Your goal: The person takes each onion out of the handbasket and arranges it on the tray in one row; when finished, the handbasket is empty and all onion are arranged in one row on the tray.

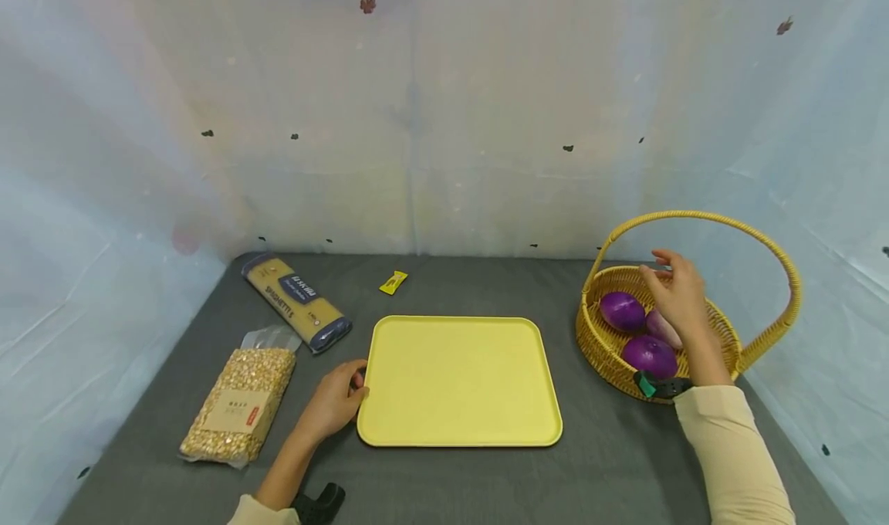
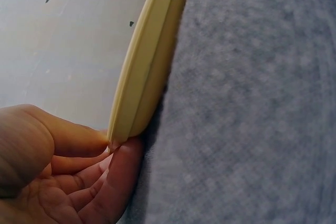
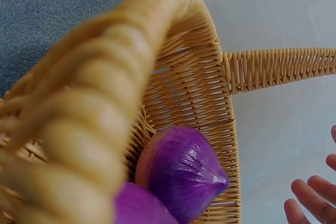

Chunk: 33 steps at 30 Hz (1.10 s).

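The yellow tray (image 1: 460, 382) is lying flat on the dark grey tabletop (image 1: 444, 486), right in front of the person, its bare face turned up. At its nine o'clock edge the left hand (image 1: 332, 401) is pinching the rim, thumb on top and a finger tucked under; that looks to me like a steadying hold, with the tray's weight resting on the cloth.

Between two and three o'clock from the tray, a wicker basket (image 1: 593, 350) is standing upright, near enough, I'd judge, for easy reach. The right hand (image 1: 679, 292) is hanging over it, inside the arch of the handle (image 1: 794, 278), fingers loosely spread and holding nothing. Below, two purple onions (image 1: 650, 357) and a paler, pinkish bulb (image 1: 664, 330) are nestling together, the woven wall probably keeping them from rolling.

Off to the other side, a spaghetti packet (image 1: 295, 297) is lying aslant at ten o'clock, a clear bag of dried kernels or beans (image 1: 243, 405) is sitting around nine, and a tiny yellow sachet (image 1: 393, 282) is resting at eleven. All three are lying apart from the tray, perhaps to leave its surface free.
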### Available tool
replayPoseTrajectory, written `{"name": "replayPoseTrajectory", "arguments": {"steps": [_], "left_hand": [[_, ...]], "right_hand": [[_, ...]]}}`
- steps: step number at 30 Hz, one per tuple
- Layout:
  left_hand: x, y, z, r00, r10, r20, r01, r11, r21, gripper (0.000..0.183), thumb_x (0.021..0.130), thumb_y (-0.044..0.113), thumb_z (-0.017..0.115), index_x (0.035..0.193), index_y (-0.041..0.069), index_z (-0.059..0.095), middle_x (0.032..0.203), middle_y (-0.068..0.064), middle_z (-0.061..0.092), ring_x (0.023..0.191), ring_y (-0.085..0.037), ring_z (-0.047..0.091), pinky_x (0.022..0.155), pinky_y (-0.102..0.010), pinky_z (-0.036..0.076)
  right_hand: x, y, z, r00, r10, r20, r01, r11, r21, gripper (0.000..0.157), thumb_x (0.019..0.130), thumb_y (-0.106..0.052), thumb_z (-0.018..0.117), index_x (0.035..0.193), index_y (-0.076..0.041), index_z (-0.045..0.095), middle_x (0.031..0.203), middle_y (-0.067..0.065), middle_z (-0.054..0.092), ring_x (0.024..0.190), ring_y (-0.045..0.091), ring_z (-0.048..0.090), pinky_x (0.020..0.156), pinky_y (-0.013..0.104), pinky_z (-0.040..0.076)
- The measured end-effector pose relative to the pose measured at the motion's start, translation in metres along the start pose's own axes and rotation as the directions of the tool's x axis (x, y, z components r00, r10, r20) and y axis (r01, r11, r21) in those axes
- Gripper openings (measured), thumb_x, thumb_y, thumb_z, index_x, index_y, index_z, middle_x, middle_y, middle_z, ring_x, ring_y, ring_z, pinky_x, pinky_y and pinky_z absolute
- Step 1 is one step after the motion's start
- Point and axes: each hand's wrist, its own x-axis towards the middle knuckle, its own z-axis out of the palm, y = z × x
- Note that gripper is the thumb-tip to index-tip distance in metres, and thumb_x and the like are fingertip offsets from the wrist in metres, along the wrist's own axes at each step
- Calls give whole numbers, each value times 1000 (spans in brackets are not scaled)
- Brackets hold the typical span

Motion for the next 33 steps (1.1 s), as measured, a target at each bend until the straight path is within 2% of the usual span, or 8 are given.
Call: {"name": "replayPoseTrajectory", "arguments": {"steps": [8,13,18,23,33], "left_hand": [[-1,1,0,1000,-14,10,15,998,-56,40,86,-1,61,124,-7,51,82,-5,50,54,-12,47,43,-25,42],[-1,2,0,1000,-20,9,21,997,-76,40,86,-2,60,125,-7,50,82,-5,49,53,-13,48,42,-26,44],[-2,2,0,1000,-24,12,25,997,-77,40,86,-2,60,125,-7,51,82,-5,49,53,-13,48,42,-26,45],[-2,2,0,999,-28,16,30,996,-86,40,86,-2,60,125,-6,51,82,-5,49,54,-13,48,42,-26,45],[-2,1,1,1000,-26,9,26,996,-86,41,86,-3,60,125,-7,50,83,-6,49,54,-13,48,42,-25,46]], "right_hand": [[2,4,2,1000,11,9,-11,1000,-7,48,95,-26,52,130,6,46,122,30,47,101,45,56,69,16,38],[2,6,3,999,41,18,-41,999,-13,48,96,-28,51,130,5,46,122,31,46,102,45,56,74,37,46],[2,7,3,998,54,31,-54,999,3,49,96,-28,49,131,5,45,122,32,45,103,47,54,79,55,45],[4,10,0,998,56,41,-56,998,-3,49,97,-29,47,131,6,44,123,34,45,105,49,51,83,59,43],[6,16,-3,996,92,20,-92,996,-8,48,97,-29,47,130,5,46,122,33,47,105,49,50,79,60,43]]}}
